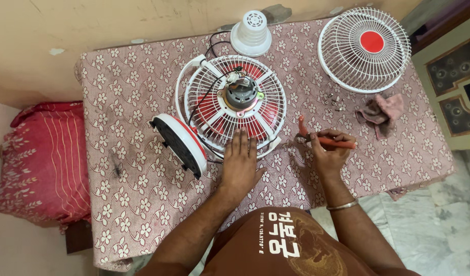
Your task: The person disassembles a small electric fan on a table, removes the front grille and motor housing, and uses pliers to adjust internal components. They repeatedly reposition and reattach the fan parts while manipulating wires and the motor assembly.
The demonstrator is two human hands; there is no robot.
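Observation:
A dismantled table fan lies face down on the cloth-covered table (143,168): a white rear grille (230,110) over red blades, with the bare motor (241,92) in its middle and black wires running off it. The round white and red base (179,144) tilts at the grille's left. My left hand (240,163) rests flat, fingers together, on the grille's near rim. My right hand (329,151) grips red-handled pliers (321,138) just right of the grille.
A white motor cover (251,35) stands at the table's far edge. The front grille with a red centre (365,48) lies far right. Small screws (334,101) and a crumpled rag (380,112) are beside it. A red striped cushion (46,158) sits left of the table.

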